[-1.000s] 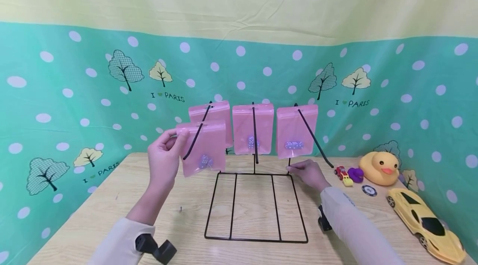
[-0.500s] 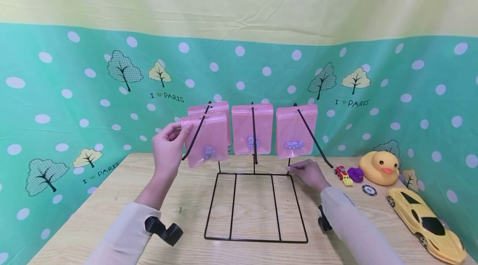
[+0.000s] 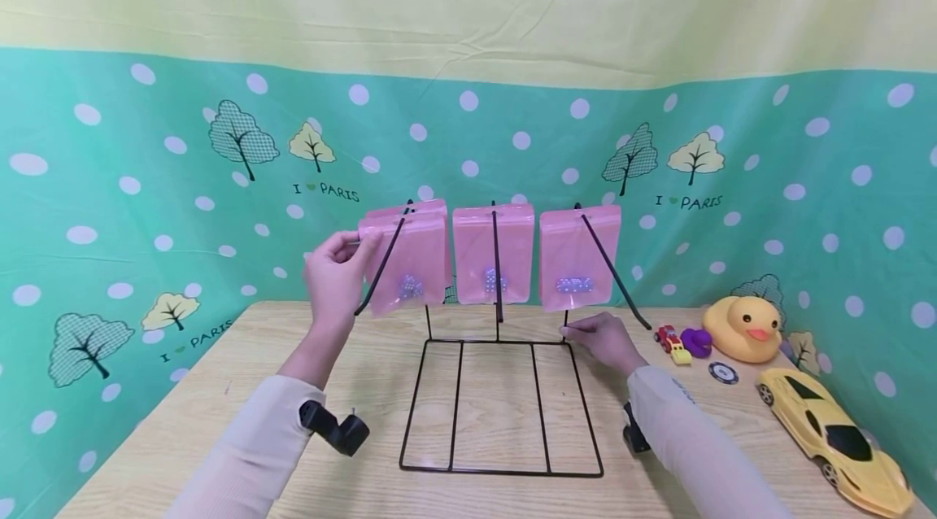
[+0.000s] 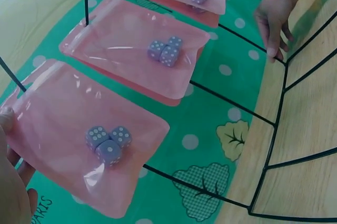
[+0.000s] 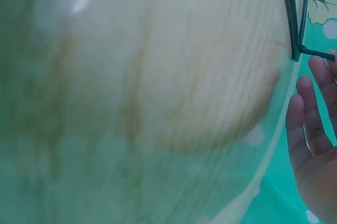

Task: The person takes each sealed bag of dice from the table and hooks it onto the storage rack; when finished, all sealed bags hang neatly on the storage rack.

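Observation:
A black wire rack (image 3: 501,473) stands on the wooden table. My left hand (image 3: 333,279) pinches the upper left corner of a pink zip bag (image 3: 420,255), which hangs on the left hook (image 3: 374,279), close in front of another pink bag. Purple dice (image 4: 108,142) with white dots show through the held bag in the left wrist view. Pink bags with dice also hang on the middle hook, the middle bag (image 3: 472,250), and on the right hook, the right bag (image 3: 560,250). My right hand (image 3: 603,344) pinches the rack's right upright (image 3: 565,320) near its base.
At the right of the table are a yellow toy car (image 3: 830,438), a large yellow duck (image 3: 750,330), a small purple duck (image 3: 695,342), a small red and yellow car (image 3: 672,344) and a round chip (image 3: 723,372). A patterned cloth (image 3: 468,137) hangs behind.
My left hand has slid the front pink bag back and up along the left hook, close to the bag behind it. My right hand has stayed at the rack's upright.

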Demonstrator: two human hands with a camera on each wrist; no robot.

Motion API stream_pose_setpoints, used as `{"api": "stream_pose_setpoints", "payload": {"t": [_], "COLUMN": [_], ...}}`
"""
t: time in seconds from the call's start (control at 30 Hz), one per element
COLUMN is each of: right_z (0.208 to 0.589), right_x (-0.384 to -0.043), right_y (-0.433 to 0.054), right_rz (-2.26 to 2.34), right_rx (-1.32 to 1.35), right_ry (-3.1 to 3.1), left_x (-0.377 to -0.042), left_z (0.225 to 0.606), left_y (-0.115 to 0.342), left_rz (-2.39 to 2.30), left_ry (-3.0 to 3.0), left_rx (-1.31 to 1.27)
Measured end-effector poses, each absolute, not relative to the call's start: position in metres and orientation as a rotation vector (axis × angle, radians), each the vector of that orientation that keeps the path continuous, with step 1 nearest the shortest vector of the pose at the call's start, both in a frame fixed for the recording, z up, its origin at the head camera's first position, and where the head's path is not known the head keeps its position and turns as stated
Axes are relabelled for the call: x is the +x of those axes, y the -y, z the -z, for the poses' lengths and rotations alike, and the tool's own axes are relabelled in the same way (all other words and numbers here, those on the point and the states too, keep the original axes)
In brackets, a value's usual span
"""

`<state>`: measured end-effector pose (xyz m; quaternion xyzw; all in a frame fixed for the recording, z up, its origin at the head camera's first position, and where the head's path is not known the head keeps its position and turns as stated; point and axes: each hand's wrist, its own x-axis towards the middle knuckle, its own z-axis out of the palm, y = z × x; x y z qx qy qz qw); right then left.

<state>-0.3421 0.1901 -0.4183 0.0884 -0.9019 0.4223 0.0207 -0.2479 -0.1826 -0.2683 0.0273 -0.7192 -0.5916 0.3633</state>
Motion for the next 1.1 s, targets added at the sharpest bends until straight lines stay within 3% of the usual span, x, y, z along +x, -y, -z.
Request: {"api": "stream_pose_setpoints", "payload": {"t": [1.1], "right_z": [0.418], "right_x": [-0.340], "right_y": [-0.189], "right_rz": [-1.251], "right_rx": [0.305], "right_ry": [2.823], "left_x": [-0.264], "left_z": [0.256], "left_y": [0.182], "left_rz": [1.250], "left_ry": [2.040], "left_rx": [0.187]}}
